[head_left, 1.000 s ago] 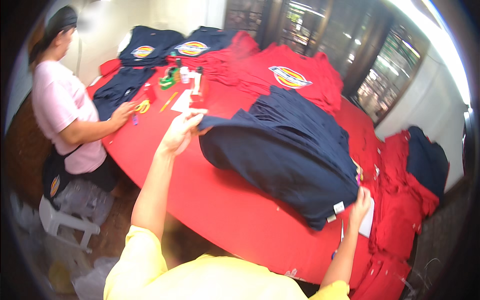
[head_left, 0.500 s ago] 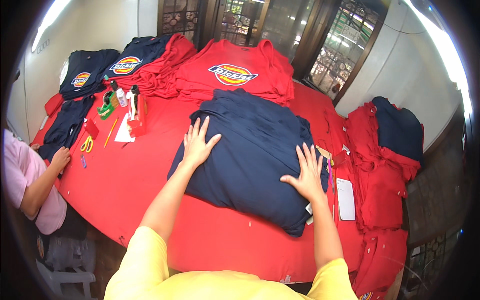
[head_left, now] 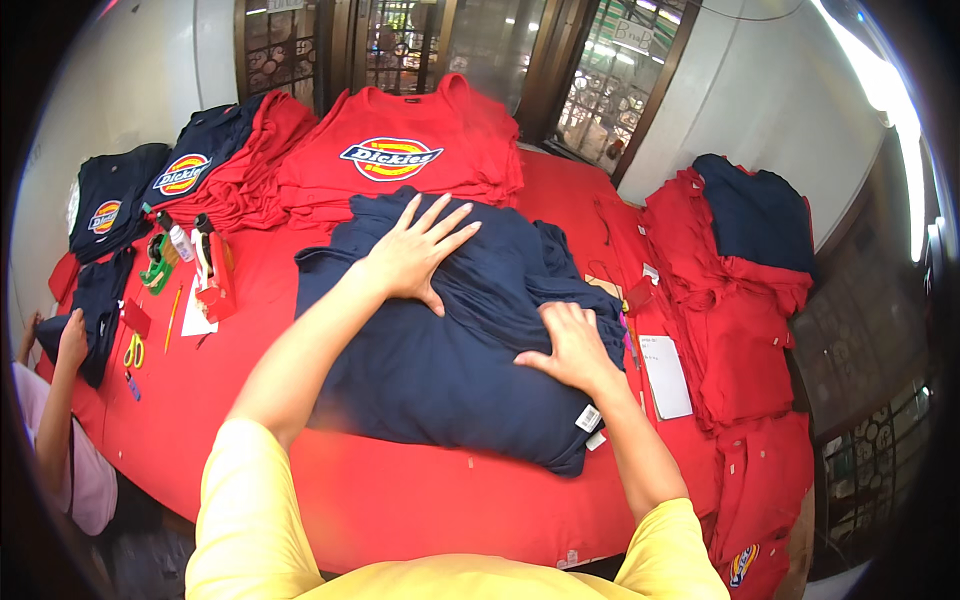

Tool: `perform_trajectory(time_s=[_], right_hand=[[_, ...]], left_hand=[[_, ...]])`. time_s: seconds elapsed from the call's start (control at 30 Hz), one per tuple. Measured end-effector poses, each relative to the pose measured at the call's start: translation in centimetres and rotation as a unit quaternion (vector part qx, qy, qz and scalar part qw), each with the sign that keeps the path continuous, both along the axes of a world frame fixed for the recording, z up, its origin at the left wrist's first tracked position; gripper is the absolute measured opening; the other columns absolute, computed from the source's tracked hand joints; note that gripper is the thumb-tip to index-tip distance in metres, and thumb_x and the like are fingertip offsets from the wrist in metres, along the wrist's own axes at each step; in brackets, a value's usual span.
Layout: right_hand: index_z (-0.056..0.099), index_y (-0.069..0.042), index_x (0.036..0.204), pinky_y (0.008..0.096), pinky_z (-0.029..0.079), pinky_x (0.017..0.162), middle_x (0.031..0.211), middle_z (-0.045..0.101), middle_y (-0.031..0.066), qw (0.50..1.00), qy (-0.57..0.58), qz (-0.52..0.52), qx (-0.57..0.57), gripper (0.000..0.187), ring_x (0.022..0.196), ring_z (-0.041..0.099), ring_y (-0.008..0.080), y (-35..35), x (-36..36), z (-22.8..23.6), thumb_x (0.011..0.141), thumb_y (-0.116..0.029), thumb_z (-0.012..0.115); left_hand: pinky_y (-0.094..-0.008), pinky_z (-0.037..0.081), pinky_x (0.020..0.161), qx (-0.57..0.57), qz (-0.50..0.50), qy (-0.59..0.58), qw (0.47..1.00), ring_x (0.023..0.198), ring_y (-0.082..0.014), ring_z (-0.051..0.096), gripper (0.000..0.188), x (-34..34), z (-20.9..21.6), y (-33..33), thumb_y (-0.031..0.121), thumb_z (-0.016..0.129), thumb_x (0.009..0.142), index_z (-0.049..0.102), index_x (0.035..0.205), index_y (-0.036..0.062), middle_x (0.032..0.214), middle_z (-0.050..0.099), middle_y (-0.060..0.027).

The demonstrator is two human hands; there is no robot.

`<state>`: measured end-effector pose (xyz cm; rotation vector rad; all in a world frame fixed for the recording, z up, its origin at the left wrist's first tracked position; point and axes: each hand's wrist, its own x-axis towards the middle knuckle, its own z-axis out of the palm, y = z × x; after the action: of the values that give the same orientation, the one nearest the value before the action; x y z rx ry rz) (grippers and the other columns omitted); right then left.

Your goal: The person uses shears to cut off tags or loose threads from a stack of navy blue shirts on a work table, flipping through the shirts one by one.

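Note:
A thick stack of folded navy shirts lies on the red table in front of me, its cloth wrinkled across the upper part. My left hand rests palm down on the far middle of the stack, fingers spread wide. On the right part lies my right hand, thumb stretched out to the side and fingertips bent down against the cloth. Both hands press on the fabric, and neither has anything visible wrapped in its fingers. White tags stick out at the stack's near right corner.
A pile of red printed shirts stands behind the stack, navy shirts to its left. Scissors, a pencil and a red tape dispenser lie left. Red garments line the right. At far left, a co-worker's hand handles navy cloth.
My left hand has slid farther across the stack toward its middle. My right hand's fingers have bent, and the cloth between the hands is more wrinkled. The view has shifted right.

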<state>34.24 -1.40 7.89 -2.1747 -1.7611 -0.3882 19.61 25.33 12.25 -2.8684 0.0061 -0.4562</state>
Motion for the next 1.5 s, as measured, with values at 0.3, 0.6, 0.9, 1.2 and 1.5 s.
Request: perform_trajectory(time_s=[0.3, 0.6, 0.9, 1.2, 1.5], right_hand=[[0.029, -0.009, 0.146, 0.0544, 0.016, 0.112, 0.152, 0.024, 0.0184, 0.988, 0.081, -0.059, -0.114, 0.119, 0.14, 0.024, 0.0359, 1.1, 2.9, 0.9, 0.051, -0.056, 0.084], [0.055, 0.001, 0.117, 0.0422, 0.039, 0.097, 0.111, 0.058, 0.018, 0.991, 0.106, 0.024, -0.078, 0.079, 0.109, 0.052, 0.0365, 2.1, 2.2, 0.7, 0.059, -0.044, 0.084], [0.055, -0.004, 0.11, 0.0443, 0.041, 0.091, 0.092, 0.051, 0.0135, 0.992, -0.088, 0.087, -0.025, 0.062, 0.091, 0.052, 0.0311, -5.4, -10.9, 3.0, 0.056, -0.019, 0.082], [0.056, -0.008, 0.102, 0.0365, 0.039, 0.067, 0.085, 0.05, 0.0097, 0.973, -0.033, 0.164, -0.161, 0.042, 0.08, 0.05, 0.0263, -11.8, -19.9, -3.5, 0.065, -0.019, 0.071], [0.06, -0.003, 0.11, 0.0387, 0.05, 0.084, 0.1, 0.062, 0.0162, 0.988, 0.086, 0.098, 0.076, 0.03, 0.096, 0.062, 0.0322, -2.6, -7.4, 1.9, 0.082, 0.001, 0.052]], left_hand=[[-0.0399, 0.043, 0.093, 0.031, -0.049, 0.138, 0.989, 0.101, -0.0262, 0.057, 0.069, 3.4, -1.0, -0.7, 0.042, 0.085, 0.053, 0.058, 0.108, 0.0086, 0.098, 0.062, -0.0069], [-0.0412, 0.049, 0.091, -0.098, 0.003, 0.024, 0.995, 0.107, -0.0306, 0.056, 0.094, -1.3, -1.9, -1.8, 0.027, 0.087, 0.056, 0.042, 0.137, 0.0159, 0.12, 0.053, -0.0123], [-0.0459, 0.026, 0.112, 0.18, 0.051, 0.199, 0.962, 0.121, -0.0282, 0.047, 0.059, -5.6, 2.9, -8.9, 0.047, 0.078, 0.063, 0.069, 0.108, 0.0097, 0.114, 0.059, -0.0051], [-0.0404, 0.045, 0.086, -0.027, 0.058, 0.178, 0.982, 0.083, -0.0246, 0.055, 0.029, -24.0, -7.0, -17.9, 0.017, 0.066, 0.067, 0.057, 0.091, 0.0044, 0.095, 0.059, -0.0119], [-0.0394, 0.05, 0.076, -0.215, 0.139, -0.018, 0.967, 0.092, -0.0291, 0.058, 0.034, -23.7, -3.3, -17.5, 0.029, 0.068, 0.082, 0.062, 0.105, 0.0052, 0.099, 0.06, -0.0115]])
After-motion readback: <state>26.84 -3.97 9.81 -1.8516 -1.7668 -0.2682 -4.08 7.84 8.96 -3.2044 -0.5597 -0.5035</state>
